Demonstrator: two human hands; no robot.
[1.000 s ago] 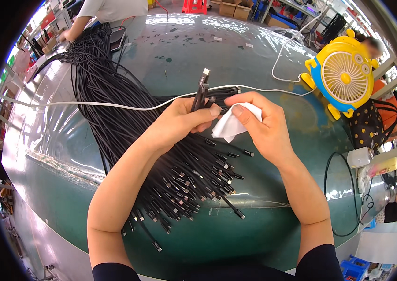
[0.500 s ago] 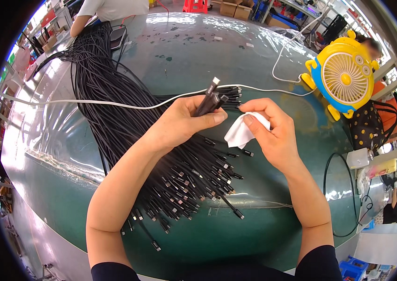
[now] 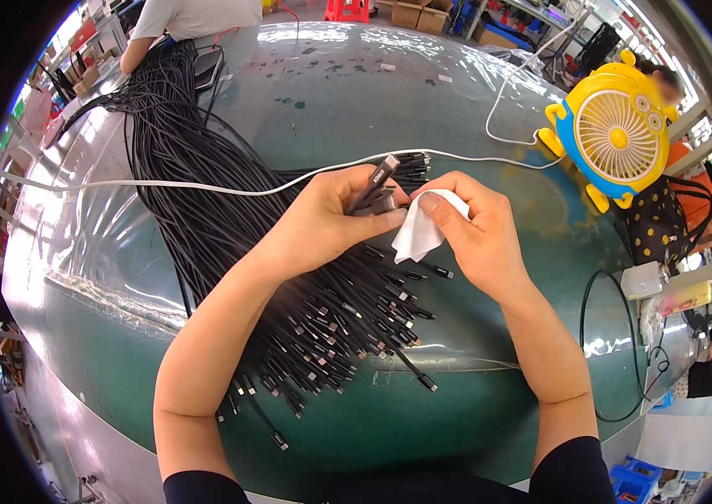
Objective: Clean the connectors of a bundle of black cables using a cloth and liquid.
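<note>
Between the thumb and fingers of my left hand are a few black cable plugs with metal tips, held above the pile. A folded white cloth is pinched in my right hand, close against the held plugs. Where the cloth meets the plugs, my right fingertips partly hide the contact. Beneath my hands a thick bundle of black cables runs from the far left toward me. Its many loose plug ends fan out on the green table.
A white cord crosses the bundle to a yellow and blue toy-shaped fan at right. A looped black cable hangs over the right edge. A person in a white shirt sits at the far left beside a dark device.
My right hand has moved left and slightly up, bringing the cloth against the plugs. In my left hand the plugs have tilted a little.
</note>
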